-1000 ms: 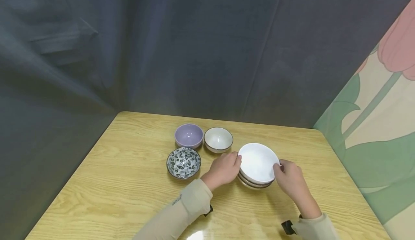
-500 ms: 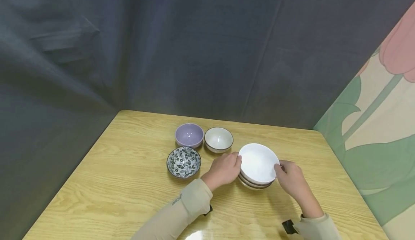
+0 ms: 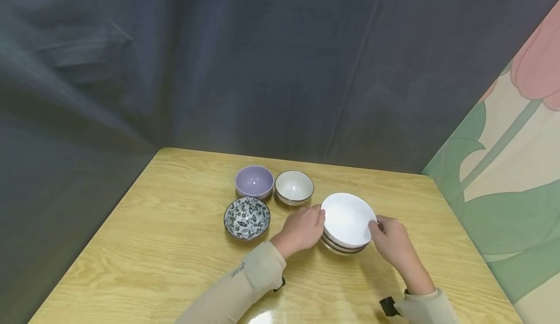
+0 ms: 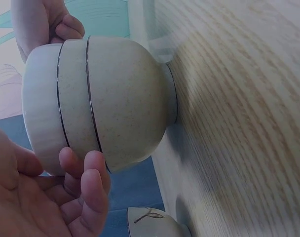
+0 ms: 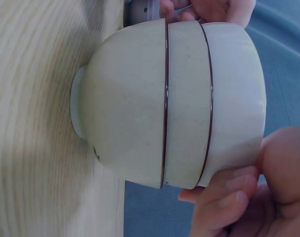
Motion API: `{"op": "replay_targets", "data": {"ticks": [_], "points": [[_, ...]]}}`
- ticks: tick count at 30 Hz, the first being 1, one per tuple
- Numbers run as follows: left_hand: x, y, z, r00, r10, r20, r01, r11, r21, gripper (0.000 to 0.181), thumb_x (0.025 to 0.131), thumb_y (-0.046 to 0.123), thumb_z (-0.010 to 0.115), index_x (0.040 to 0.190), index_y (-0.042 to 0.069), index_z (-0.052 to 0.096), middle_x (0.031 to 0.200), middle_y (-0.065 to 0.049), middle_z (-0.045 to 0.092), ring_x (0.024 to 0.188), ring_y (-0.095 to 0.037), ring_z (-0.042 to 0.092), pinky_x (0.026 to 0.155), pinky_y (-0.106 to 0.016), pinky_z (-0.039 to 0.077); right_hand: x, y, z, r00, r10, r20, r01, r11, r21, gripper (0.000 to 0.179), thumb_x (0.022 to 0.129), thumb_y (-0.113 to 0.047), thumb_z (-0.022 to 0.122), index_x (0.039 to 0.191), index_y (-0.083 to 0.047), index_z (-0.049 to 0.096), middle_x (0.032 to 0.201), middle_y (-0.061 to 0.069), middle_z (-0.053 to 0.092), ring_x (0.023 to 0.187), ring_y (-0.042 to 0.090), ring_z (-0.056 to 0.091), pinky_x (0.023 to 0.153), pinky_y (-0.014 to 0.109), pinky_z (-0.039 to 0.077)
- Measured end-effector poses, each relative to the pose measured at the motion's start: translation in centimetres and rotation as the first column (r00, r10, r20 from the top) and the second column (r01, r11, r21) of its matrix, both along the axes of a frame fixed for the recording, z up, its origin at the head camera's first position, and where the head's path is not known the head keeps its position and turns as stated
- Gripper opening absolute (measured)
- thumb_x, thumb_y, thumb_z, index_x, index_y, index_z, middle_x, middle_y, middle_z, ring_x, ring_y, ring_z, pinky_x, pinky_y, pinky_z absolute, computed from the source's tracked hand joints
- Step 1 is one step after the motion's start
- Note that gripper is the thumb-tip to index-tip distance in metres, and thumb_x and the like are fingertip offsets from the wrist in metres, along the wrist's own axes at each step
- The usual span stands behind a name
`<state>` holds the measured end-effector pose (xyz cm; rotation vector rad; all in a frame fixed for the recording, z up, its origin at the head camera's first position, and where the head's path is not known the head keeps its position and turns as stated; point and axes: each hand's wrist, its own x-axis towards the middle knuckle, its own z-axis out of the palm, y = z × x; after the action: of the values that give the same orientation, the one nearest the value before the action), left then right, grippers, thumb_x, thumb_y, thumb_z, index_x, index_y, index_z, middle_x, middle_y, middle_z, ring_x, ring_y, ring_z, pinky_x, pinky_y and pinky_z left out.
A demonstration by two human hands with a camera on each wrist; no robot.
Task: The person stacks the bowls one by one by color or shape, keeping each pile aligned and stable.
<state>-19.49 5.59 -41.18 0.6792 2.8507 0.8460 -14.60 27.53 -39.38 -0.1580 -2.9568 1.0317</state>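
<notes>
Three nested bowls stand toward the right of a wood-grain table (image 3: 153, 246): a white bowl (image 3: 348, 219) uppermost, a speckled middle bowl (image 4: 75, 89) beneath it, and a speckled lowest bowl (image 4: 125, 98) whose foot meets the tabletop. The left hand (image 3: 303, 229) pinches the white bowl at its left side, thumb at the rim and fingers bent along the outside. The right hand (image 3: 392, 241) holds the opposite side likewise, thumb and fingers nearly closed across the wall. To the left of the stack lie three separate bowls, all upright: a purple bowl (image 3: 254, 182) and a dark-rimmed cream bowl (image 3: 294, 187) just beside each other at the back, with a floral-patterned bowl (image 3: 247, 218) in front of the purple one. The left hand intervenes between the patterned bowl and the stack. A dark curtain (image 3: 280, 71) hangs behind; a tulip-printed panel (image 3: 516, 168) borders the right.
</notes>
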Motion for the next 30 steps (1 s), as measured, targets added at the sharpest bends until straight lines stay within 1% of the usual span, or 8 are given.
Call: {"op": "replay_targets", "data": {"ticks": [2,5,9,12,14,18,25,30], "points": [[-0.1,0.0,0.1,1.000,0.001,0.002,-0.001,1.000,-0.001,0.045,0.109,0.028,0.029,0.126,0.003,0.062,0.108,-0.012,0.069,0.103,-0.026,0.067,0.085,-0.040,0.054,0.0,0.0,0.1,1.000,-0.004,0.001,0.004,1.000,-0.003,0.037,0.102,-0.015,0.040,0.109,0.007,0.069,0.058,0.003,0.048,0.053,0.017,0.042,0.047,0.029,0.037],[-0.1,0.1,0.3,1.000,0.002,0.011,-0.002,1.000,0.000,0.045,0.109,0.028,0.029,0.127,0.003,0.062,0.109,-0.012,0.069,0.104,-0.025,0.067,0.087,-0.040,0.054,-0.1,-0.1,0.2,1.000,-0.012,0.020,0.012,1.000,-0.007,0.039,0.101,-0.016,0.040,0.113,0.009,0.068,0.066,0.007,0.057,0.057,0.019,0.046,0.050,0.030,0.040],[0.0,0.0,0.6,0.999,0.013,0.048,-0.015,0.999,0.029,0.049,0.109,0.029,0.028,0.143,0.002,0.052,0.135,-0.013,0.062,0.123,-0.027,0.060,0.100,-0.042,0.050,-0.1,-0.1,0.5,0.999,-0.010,0.043,0.010,1.000,-0.007,0.043,0.101,-0.016,0.040,0.125,0.014,0.059,0.088,0.022,0.069,0.071,0.026,0.060,0.056,0.033,0.049],[0.1,0.0,0.6,0.997,0.020,0.070,-0.023,0.999,0.043,0.051,0.109,0.029,0.028,0.151,0.004,0.041,0.147,-0.012,0.053,0.130,-0.028,0.055,0.104,-0.043,0.047,0.0,-0.2,0.6,0.999,0.000,0.051,0.001,1.000,-0.005,0.048,0.101,-0.017,0.040,0.136,0.015,0.048,0.105,0.032,0.067,0.084,0.032,0.066,0.061,0.035,0.053],[0.1,0.1,0.5,0.997,0.021,0.076,-0.024,0.999,0.041,0.051,0.109,0.029,0.028,0.154,0.006,0.037,0.149,-0.011,0.051,0.130,-0.028,0.054,0.103,-0.044,0.047,0.0,-0.2,0.6,0.999,0.011,0.051,-0.011,1.000,0.000,0.051,0.102,-0.017,0.040,0.142,0.015,0.041,0.113,0.037,0.064,0.092,0.034,0.068,0.063,0.035,0.054],[-0.1,0.2,0.6,0.998,0.011,0.069,-0.013,1.000,0.021,0.050,0.109,0.028,0.027,0.153,0.006,0.039,0.147,-0.012,0.053,0.131,-0.028,0.054,0.103,-0.044,0.048,0.0,-0.2,0.7,0.999,0.020,0.044,-0.020,1.000,0.010,0.050,0.103,-0.016,0.039,0.143,0.015,0.041,0.115,0.037,0.063,0.094,0.035,0.068,0.064,0.036,0.053],[-0.3,0.0,0.9,0.996,-0.009,0.084,0.008,1.000,0.007,0.051,0.109,0.030,0.027,0.152,0.006,0.041,0.147,-0.010,0.053,0.131,-0.026,0.054,0.104,-0.043,0.047,-0.1,0.1,0.7,0.998,0.031,0.049,-0.032,0.999,0.019,0.051,0.104,-0.019,0.040,0.142,0.015,0.040,0.120,0.039,0.060,0.105,0.046,0.065,0.072,0.045,0.057],[-0.4,-2.2,2.1,0.996,-0.027,0.087,0.027,1.000,0.005,0.049,0.108,0.036,0.033,0.144,0.008,0.051,0.141,-0.006,0.059,0.125,-0.025,0.059,0.100,-0.043,0.049,0.1,0.2,0.6,0.997,0.016,0.080,-0.019,0.999,0.030,0.066,0.105,-0.040,0.044,0.145,0.012,0.037,0.111,0.031,0.066,0.096,0.036,0.067,0.070,0.042,0.055]]}}
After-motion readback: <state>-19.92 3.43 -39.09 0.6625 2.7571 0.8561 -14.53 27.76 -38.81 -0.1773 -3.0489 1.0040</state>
